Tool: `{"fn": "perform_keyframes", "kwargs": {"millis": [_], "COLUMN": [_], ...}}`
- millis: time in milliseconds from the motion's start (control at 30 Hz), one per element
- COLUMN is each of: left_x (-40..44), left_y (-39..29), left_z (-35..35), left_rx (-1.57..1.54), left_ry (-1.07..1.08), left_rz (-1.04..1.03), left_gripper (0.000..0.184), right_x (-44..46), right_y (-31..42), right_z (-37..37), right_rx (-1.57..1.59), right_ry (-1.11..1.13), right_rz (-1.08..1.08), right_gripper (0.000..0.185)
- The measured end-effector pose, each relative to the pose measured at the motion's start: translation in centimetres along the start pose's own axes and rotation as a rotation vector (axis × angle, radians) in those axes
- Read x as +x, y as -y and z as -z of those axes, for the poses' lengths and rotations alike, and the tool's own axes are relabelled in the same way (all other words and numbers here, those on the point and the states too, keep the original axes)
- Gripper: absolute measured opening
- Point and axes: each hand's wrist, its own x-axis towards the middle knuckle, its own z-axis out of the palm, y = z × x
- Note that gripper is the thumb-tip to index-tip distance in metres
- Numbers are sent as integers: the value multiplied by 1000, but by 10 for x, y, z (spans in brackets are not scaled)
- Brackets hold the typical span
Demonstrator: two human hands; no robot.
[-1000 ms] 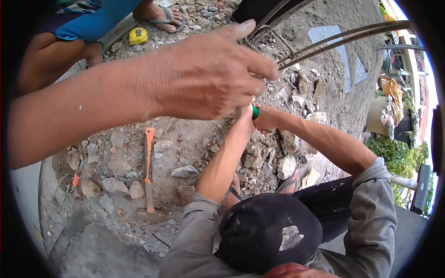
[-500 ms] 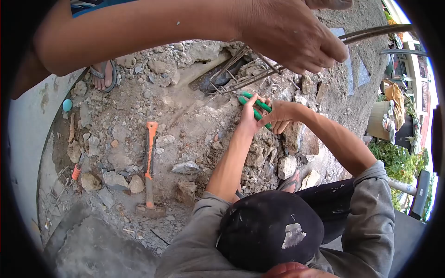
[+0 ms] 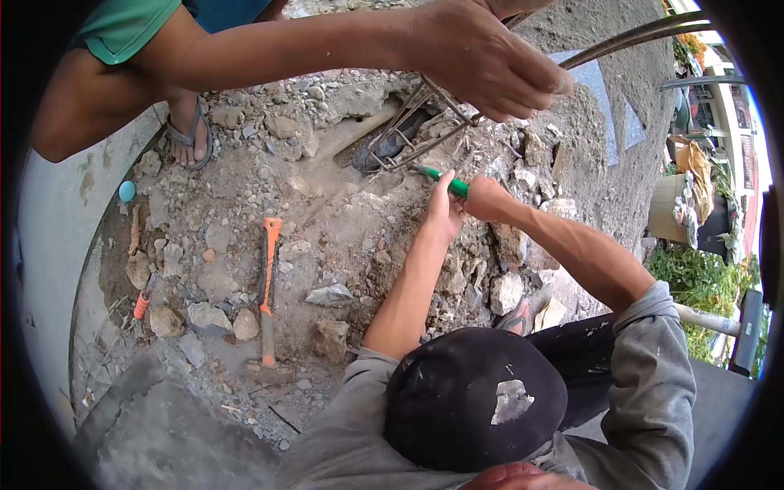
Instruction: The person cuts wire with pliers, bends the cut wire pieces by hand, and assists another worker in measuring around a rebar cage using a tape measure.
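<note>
The right hand (image 3: 486, 61) was nearest, its fingers bent over thin metal rods (image 3: 637, 38) that ran on past its fingertips and curved away to the right. I could not tell whether the fingers had closed around them. Other lengths of the rods stuck out just below the grip, bent into a cage that reached down to a hole in the rubble (image 3: 327, 212). Well below the grip was a co-worker's black cap (image 3: 457, 400). Between cap and grip, the co-worker's hands (image 3: 483, 198) held a green-handled tool (image 3: 458, 188), its tip near the lower end of the cage. Left of the grip and a little lower was a sandalled foot (image 3: 189, 135). Farther down on that side, a hammer (image 3: 268, 286) with an orange handle lay on the rubble. Farthest off, right of the grip and lower, stood a pale tub (image 3: 665, 208) above green plants (image 3: 690, 273).
</note>
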Motion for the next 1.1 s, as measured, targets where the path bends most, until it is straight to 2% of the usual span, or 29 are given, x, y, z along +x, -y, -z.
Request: {"fn": "perform_keyframes", "kwargs": {"millis": [33, 67, 133, 167, 200, 267, 300, 333, 400, 433, 467, 533, 600, 667, 700, 800, 867, 900, 967, 1000, 1067, 1100], "left_x": [-3, -3, -6, -5, 0, 11, 10, 10, 16, 17, 17, -1, -10, -10, -30, -19, -5, -5, -9, -15, -25, -6], "left_y": [3, 4, 6, 3, 4, 5, 4, 6, 8, 0, 4, -3, -15, -22, -23, -11, -6, -7, -10, -12, -11, -9], "left_z": [3, 3, 0, -4, -2, 6, 4, 2, -4, 7, 11, 1, 10, 32, 11, 14, 19, 20, 16, 10, 2, 17], "left_rx": [-5, -61, -121, -170, -219, -172, -123, -117, -50, -9, -11, 120, 188, 86, -56, -176, -197, -138, -77, -117, -194, 23], "left_ry": [-6, 45, 97, 113, 126, 156, 192, 193, -108, 86, 82, -140, -201, 268, 169, 218, 243, 204, 164, 209, 295, 206], "left_rz": [3, -20, -41, -7, 30, 39, 59, 69, 1, 153, 157, 55, 84, 147, 4, -8, -30, -30, -32, 9, 107, -24], "left_gripper": [32, 34, 37, 39, 41, 45, 50, 50, 54, 59, 59, 63, 63, 51, 39, 29, 27, 27, 28, 30, 36, 39], "right_x": [-1, -1, -12, -17, -22, -31, -27, -25, -19, -20, -21, -15, -9, -20, -18, -25, -26, -32, -39, -39, -45, -53], "right_y": [1, 1, 14, 23, 28, 34, 31, 27, 25, 28, 30, 32, 29, 31, 25, 21, 23, 32, 51, 57, 66, 77], "right_z": [-3, -2, 14, 24, 27, 27, 26, 25, 25, 20, 16, 8, -6, -9, -11, -6, -3, 10, 25, 13, -24, -26], "right_rx": [136, 131, 454, 461, 457, 421, 407, 415, 77, 286, 287, 254, 366, 1178, 1213, 1217, 1224, 814, 14, 19, -484, -404], "right_ry": [84, 86, 274, 356, 355, 196, 223, 221, 121, 184, 188, 212, 297, 419, 519, 569, 522, 413, 242, 242, -156, -161], "right_rz": [-44, -43, -246, -287, -282, -160, -171, -180, 39, -129, -132, -148, -219, -348, -307, -289, -302, -260, -67, -71, -86, -163], "right_gripper": [23, 23, 28, 36, 36, 42, 30, 30, 22, 21, 21, 21, 15, 8, 11, 14, 14, 24, 58, 58, 64, 64]}}
